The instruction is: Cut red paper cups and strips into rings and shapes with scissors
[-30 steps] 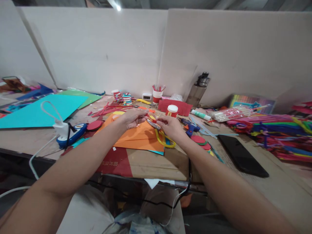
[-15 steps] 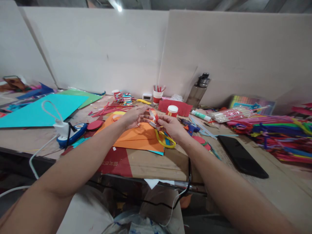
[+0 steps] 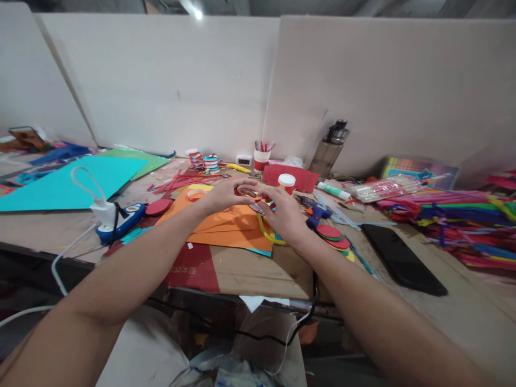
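Observation:
My left hand point(image 3: 226, 195) and my right hand point(image 3: 284, 214) meet fingertip to fingertip above the orange paper sheets point(image 3: 226, 237). Their fingers are curled together around something small and reddish, mostly hidden, whose kind I cannot make out. Under my right hand, a yellow loop point(image 3: 266, 232), which looks like a scissors handle, lies on the paper. Just behind that hand stands a small red cup point(image 3: 286, 184) with a white top. A ring of pale orange paper or tape point(image 3: 196, 194) rests beside my left wrist.
On the right are a blue glue gun point(image 3: 318, 214), round coloured discs point(image 3: 329, 231), a black phone point(image 3: 403, 259) and bundled pipe cleaners point(image 3: 455, 215). A dark bottle point(image 3: 328, 150) stands behind. At left lie a turquoise sheet point(image 3: 72, 185) and a blue power strip point(image 3: 121, 226).
My hands have drawn closer together, and my right hand has turned over the small red and white piece, which is now mostly hidden. The round discs are more uncovered.

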Tool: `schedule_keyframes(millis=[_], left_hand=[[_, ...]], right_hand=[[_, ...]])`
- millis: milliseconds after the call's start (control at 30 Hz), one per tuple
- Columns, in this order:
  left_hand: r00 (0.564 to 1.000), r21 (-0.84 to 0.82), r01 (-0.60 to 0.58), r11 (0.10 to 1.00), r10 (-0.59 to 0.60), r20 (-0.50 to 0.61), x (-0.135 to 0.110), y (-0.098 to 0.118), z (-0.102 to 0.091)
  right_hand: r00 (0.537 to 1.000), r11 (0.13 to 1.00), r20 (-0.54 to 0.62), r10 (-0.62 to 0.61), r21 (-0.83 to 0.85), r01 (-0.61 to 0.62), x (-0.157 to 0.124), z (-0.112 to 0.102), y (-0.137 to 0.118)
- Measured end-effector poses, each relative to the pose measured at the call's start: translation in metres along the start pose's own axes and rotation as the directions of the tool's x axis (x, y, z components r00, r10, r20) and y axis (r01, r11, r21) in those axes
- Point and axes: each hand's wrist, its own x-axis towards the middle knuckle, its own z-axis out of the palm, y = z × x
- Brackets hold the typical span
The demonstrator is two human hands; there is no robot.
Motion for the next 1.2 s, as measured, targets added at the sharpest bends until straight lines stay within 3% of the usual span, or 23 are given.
schedule_keyframes(millis=[67, 133, 267, 367, 467, 567, 733, 867, 967, 1067, 1200], left_hand=[[0.999, -0.002, 0.010, 1.000, -0.010, -0.045, 0.001, 0.000, -0.010], [0.986, 0.027, 0.013, 1.000, -0.008, -0.169, 0.002, -0.002, -0.027], [0.901, 0.131, 0.112, 0.985, -0.045, -0.432, 0.001, -0.015, -0.069], [0.882, 0.256, 0.178, 0.950, -0.038, -0.469, 0.000, -0.031, -0.093], [0.893, 0.380, 0.259, 0.888, -0.070, -0.445, -0.001, -0.045, -0.105], [0.929, 0.503, 0.318, 0.803, -0.158, -0.335, -0.003, -0.054, -0.109], [0.973, 0.585, 0.230, 0.778, -0.197, -0.120, -0.005, -0.060, -0.105], [0.978, 0.632, 0.160, 0.758, -0.209, 0.003, -0.005, -0.052, -0.094], [0.968, 0.667, 0.174, 0.724, -0.250, 0.019, -0.005, -0.044, -0.089], [0.960, 0.701, 0.229, 0.676, -0.276, -0.047, -0.005, -0.043, -0.088], [0.962, 0.749, 0.229, 0.622, -0.260, -0.078, -0.002, -0.051, -0.089]], right_hand=[[1.000, 0.999, -0.001, 0.015, 0.039, -0.015, 0.000, 0.001, 0.001], [1.000, 0.998, 0.000, 0.023, 0.054, -0.023, -0.001, 0.003, 0.002], [0.999, 1.000, 0.043, 0.001, 0.007, -0.001, -0.002, 0.009, 0.006], [0.993, 0.997, 0.114, 0.010, -0.074, -0.002, -0.003, 0.013, 0.008], [0.982, 0.990, 0.183, 0.048, -0.139, -0.023, -0.005, 0.015, 0.007], [0.968, 0.987, 0.233, 0.090, -0.149, -0.056, -0.006, 0.016, 0.004], [0.950, 0.985, 0.296, 0.097, -0.164, -0.049, -0.007, 0.016, 0.002], [0.934, 0.983, 0.343, 0.097, -0.178, -0.037, -0.009, 0.018, 0.006], [0.940, 0.985, 0.334, 0.069, -0.171, -0.012, -0.011, 0.019, 0.006], [0.943, 0.985, 0.333, -0.015, -0.158, 0.071, -0.013, 0.019, 0.001], [0.903, 0.979, 0.423, -0.074, -0.140, 0.146, -0.015, 0.018, -0.010]])
